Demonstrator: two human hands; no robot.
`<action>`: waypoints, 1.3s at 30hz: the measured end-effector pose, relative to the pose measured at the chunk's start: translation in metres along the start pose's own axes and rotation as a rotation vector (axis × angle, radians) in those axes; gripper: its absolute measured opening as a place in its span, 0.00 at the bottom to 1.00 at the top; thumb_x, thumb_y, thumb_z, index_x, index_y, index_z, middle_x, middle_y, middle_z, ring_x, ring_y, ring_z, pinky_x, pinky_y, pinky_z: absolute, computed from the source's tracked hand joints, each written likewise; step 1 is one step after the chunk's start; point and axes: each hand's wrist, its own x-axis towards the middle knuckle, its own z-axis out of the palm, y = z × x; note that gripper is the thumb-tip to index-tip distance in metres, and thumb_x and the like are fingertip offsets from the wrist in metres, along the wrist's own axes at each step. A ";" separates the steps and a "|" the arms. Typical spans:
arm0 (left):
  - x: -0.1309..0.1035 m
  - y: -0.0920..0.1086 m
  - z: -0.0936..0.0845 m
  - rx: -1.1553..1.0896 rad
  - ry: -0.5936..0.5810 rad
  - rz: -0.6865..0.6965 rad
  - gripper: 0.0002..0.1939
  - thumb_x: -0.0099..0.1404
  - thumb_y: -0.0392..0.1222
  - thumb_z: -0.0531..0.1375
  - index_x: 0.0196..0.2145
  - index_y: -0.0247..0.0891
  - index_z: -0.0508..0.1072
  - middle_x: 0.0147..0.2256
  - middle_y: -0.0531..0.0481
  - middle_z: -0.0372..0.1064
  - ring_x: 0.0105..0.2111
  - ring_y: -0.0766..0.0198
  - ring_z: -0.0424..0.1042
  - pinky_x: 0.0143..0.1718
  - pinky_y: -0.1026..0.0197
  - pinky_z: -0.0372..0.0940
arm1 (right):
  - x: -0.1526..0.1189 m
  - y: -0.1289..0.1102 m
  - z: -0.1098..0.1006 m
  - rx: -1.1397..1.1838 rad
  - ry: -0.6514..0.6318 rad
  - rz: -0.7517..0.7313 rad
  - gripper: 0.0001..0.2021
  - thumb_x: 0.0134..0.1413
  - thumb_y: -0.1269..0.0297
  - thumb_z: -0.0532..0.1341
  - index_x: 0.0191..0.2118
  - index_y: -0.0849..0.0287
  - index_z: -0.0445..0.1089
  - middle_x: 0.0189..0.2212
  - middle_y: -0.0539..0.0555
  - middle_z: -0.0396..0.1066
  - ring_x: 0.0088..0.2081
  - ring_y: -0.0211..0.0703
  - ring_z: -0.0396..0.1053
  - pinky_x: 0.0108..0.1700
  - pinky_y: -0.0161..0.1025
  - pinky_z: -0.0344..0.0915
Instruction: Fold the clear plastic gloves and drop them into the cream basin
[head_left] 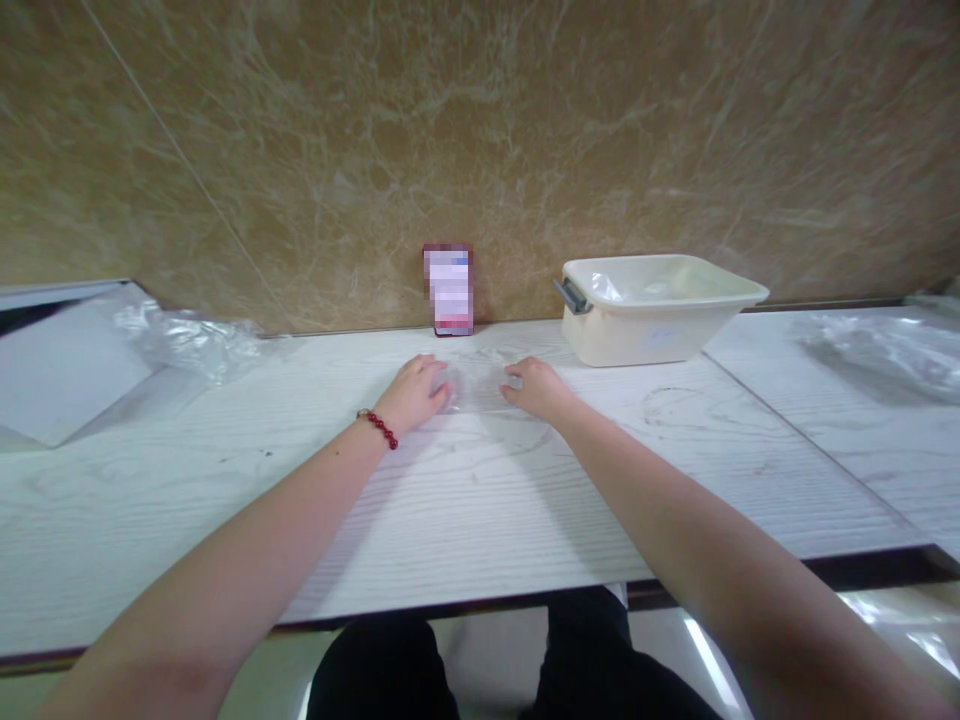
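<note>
Head view: both hands lay on the table (480, 500) in front of the card (448, 290). Between them sat a clear bag (478, 385), thin, limp and slippery, likely best taken by an edge. The left hand (412, 393) and right hand (534, 387) curled their fingertips onto its sides; whether they pinched it I could not tell. The tub (652, 310) stood right of the card.

White wood-grain table (465, 500) against a marbled wall

On it lay a clear plastic bag (480, 385) under both hands, a cream plastic tub (652, 320) with a grey handle, a small pixelated card (448, 290) at the back edge, and crumpled plastic film at far left (191, 340) and far right (885, 350)
</note>
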 end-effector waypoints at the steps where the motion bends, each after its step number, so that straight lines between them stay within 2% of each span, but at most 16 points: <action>1: -0.001 0.002 0.001 0.042 -0.038 0.033 0.23 0.58 0.47 0.47 0.48 0.32 0.62 0.51 0.39 0.55 0.53 0.55 0.50 0.53 0.54 0.46 | 0.000 -0.001 0.000 -0.009 -0.008 0.000 0.20 0.44 0.60 0.56 0.43 0.64 0.67 0.41 0.58 0.66 0.43 0.42 0.63 0.46 0.32 0.55; 4: -0.004 0.007 0.005 0.111 -0.153 0.043 0.25 0.60 0.50 0.43 0.51 0.36 0.58 0.54 0.41 0.49 0.55 0.52 0.44 0.52 0.49 0.45 | -0.001 -0.002 -0.002 -0.023 -0.024 0.006 0.19 0.44 0.60 0.55 0.42 0.64 0.68 0.40 0.58 0.66 0.43 0.41 0.63 0.46 0.32 0.54; 7: -0.005 0.008 0.007 0.142 -0.212 0.021 0.25 0.61 0.51 0.42 0.52 0.38 0.56 0.56 0.41 0.47 0.56 0.51 0.43 0.52 0.48 0.45 | -0.001 -0.001 -0.003 -0.053 -0.016 -0.008 0.17 0.45 0.60 0.55 0.40 0.64 0.69 0.39 0.59 0.67 0.43 0.42 0.62 0.45 0.33 0.55; 10: -0.006 0.007 0.006 0.159 -0.225 0.018 0.25 0.61 0.51 0.41 0.53 0.38 0.55 0.56 0.40 0.46 0.56 0.51 0.43 0.52 0.50 0.44 | -0.001 0.001 -0.002 -0.089 0.012 -0.007 0.17 0.46 0.60 0.53 0.40 0.64 0.68 0.38 0.59 0.67 0.44 0.44 0.61 0.46 0.35 0.53; 13: -0.007 0.010 0.003 0.177 -0.227 0.014 0.25 0.61 0.51 0.41 0.53 0.38 0.54 0.56 0.40 0.45 0.56 0.50 0.42 0.52 0.48 0.44 | -0.001 0.004 -0.001 -0.104 0.030 0.006 0.19 0.46 0.60 0.52 0.45 0.63 0.64 0.41 0.59 0.66 0.46 0.45 0.59 0.48 0.38 0.51; 17: -0.007 0.021 -0.003 0.219 -0.139 0.059 0.25 0.61 0.49 0.40 0.54 0.38 0.53 0.56 0.43 0.45 0.57 0.52 0.40 0.53 0.44 0.38 | -0.003 0.005 0.001 -0.091 0.004 0.056 0.24 0.46 0.60 0.52 0.51 0.61 0.56 0.45 0.59 0.62 0.48 0.47 0.56 0.46 0.41 0.52; 19: -0.005 0.028 -0.003 0.227 -0.117 0.106 0.24 0.62 0.49 0.39 0.54 0.39 0.53 0.56 0.44 0.46 0.57 0.54 0.40 0.53 0.43 0.36 | -0.003 0.004 0.002 -0.089 0.011 0.070 0.24 0.46 0.60 0.52 0.52 0.60 0.55 0.46 0.58 0.61 0.48 0.48 0.55 0.46 0.42 0.52; 24: -0.003 0.037 0.005 0.207 -0.206 0.216 0.24 0.62 0.48 0.38 0.55 0.43 0.51 0.57 0.47 0.45 0.57 0.57 0.40 0.53 0.45 0.37 | -0.005 0.002 0.003 -0.130 -0.010 0.099 0.20 0.47 0.59 0.50 0.47 0.57 0.62 0.48 0.57 0.58 0.50 0.50 0.51 0.46 0.46 0.51; 29: -0.005 0.035 0.007 0.175 -0.280 0.174 0.25 0.62 0.52 0.37 0.56 0.48 0.47 0.58 0.48 0.41 0.56 0.55 0.41 0.52 0.46 0.41 | -0.007 0.006 -0.003 -0.161 -0.005 0.133 0.20 0.46 0.55 0.52 0.46 0.54 0.63 0.49 0.57 0.57 0.51 0.52 0.50 0.46 0.49 0.52; 33: -0.006 0.037 0.005 0.177 -0.291 0.160 0.25 0.62 0.53 0.36 0.56 0.49 0.46 0.58 0.48 0.40 0.57 0.55 0.40 0.53 0.47 0.39 | -0.006 0.016 -0.018 -0.138 -0.001 0.202 0.16 0.46 0.59 0.52 0.42 0.54 0.67 0.44 0.57 0.63 0.46 0.50 0.57 0.44 0.46 0.55; 36: -0.007 0.037 0.005 0.174 -0.298 0.149 0.26 0.61 0.54 0.36 0.56 0.49 0.46 0.58 0.49 0.39 0.57 0.55 0.40 0.53 0.47 0.38 | -0.008 0.020 -0.031 -0.045 -0.108 0.212 0.14 0.47 0.63 0.51 0.35 0.59 0.71 0.34 0.56 0.69 0.38 0.44 0.64 0.39 0.36 0.58; 39: -0.007 0.036 0.006 0.159 -0.290 0.150 0.26 0.61 0.54 0.36 0.56 0.49 0.46 0.58 0.49 0.39 0.57 0.55 0.39 0.53 0.47 0.38 | -0.014 0.017 -0.041 0.084 -0.240 0.207 0.14 0.46 0.58 0.52 0.33 0.59 0.72 0.29 0.53 0.71 0.31 0.40 0.66 0.32 0.33 0.59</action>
